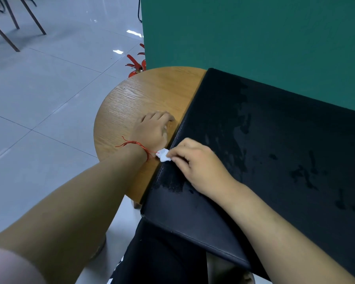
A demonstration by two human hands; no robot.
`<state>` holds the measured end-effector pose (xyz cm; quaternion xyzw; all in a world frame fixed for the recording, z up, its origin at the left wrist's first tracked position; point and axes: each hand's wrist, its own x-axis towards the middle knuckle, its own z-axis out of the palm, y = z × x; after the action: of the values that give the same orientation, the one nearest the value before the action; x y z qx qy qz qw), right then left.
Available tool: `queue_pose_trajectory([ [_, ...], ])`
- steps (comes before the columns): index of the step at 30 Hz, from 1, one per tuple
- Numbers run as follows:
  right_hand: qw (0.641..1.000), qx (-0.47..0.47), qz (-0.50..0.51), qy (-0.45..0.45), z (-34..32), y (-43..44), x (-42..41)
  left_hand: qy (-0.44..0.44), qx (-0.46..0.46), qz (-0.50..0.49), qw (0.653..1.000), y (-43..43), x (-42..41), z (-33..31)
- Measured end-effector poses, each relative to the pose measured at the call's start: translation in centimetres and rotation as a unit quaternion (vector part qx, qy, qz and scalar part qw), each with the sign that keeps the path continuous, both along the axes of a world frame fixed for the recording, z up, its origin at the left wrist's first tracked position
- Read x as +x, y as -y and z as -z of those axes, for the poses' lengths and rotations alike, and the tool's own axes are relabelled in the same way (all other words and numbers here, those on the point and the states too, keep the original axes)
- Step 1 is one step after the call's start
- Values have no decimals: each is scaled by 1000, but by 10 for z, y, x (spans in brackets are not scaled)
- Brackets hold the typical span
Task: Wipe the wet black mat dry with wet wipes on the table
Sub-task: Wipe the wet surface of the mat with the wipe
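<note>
bare wooden table [143, 95] left of black mat [275, 152], green partition [254, 37] walling the far edge

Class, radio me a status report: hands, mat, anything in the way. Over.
Right hand pinches wipe at left edge of mat. Left hand on table, grip unclear. Wet streaks across mat. Nothing blocking.

Left hand [152, 130] palm down, fingers curled; right hand [195, 162] beside it pinches a white wipe [163, 157]

Our right hand [195, 160] pinches a small crumpled white wipe [164, 157] at the edge of the wet black mat [275, 140]; our left hand [152, 130] rests on the round wooden table [131, 99].
</note>
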<state>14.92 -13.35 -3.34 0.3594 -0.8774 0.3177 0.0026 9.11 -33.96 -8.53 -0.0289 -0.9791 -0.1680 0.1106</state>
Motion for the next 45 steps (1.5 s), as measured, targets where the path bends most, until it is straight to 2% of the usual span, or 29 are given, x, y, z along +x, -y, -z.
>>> queue_pose_trajectory([
  [4, 997, 30, -53, -56, 9, 3, 33, -11, 5, 4, 1000, 1, 3, 1],
  [11, 985, 11, -160, 69, 2, -13, 91, 5, 6, 8, 1000, 0, 3, -1],
  [15, 996, -54, -53, 48, -13, -14, 70, 4, 6, 4, 1000, 1, 2, 0],
  [17, 999, -29, -5, 18, -11, -6, 60, 5, 8, 5, 1000, 0, 2, -1],
  [21, 999, 41, -17, -31, 7, 11, 74, 6, 5, 9, 1000, 1, 1, -1],
  [26, 992, 39, -117, 14, 4, 1, 103, 4, 7, 15, 1000, 1, 2, -1],
  [30, 977, 58, -155, 136, -14, -23, 104, 1, 6, 12, 1000, 1, 2, 0],
  [33, 987, 1, -61, 148, -23, -40, 91, 1, 7, 9, 1000, 0, 2, 0],
  [35, 994, -37, 32, 101, -19, -45, 82, 2, 7, 9, 1000, 0, 2, -1],
  [37, 997, -13, 53, 49, -10, -40, 82, 4, 9, 10, 1000, 0, 2, -2],
  [41, 996, 61, -66, 29, 0, -33, 108, 9, 13, 13, 1000, 0, 3, -3],
  [43, 987, 81, -125, 61, -7, -38, 115, 10, 14, 14, 1000, 0, 3, -3],
  [45, 982, 72, -127, 120, -19, -45, 112, 11, 15, 15, 1000, 0, 3, -2],
])
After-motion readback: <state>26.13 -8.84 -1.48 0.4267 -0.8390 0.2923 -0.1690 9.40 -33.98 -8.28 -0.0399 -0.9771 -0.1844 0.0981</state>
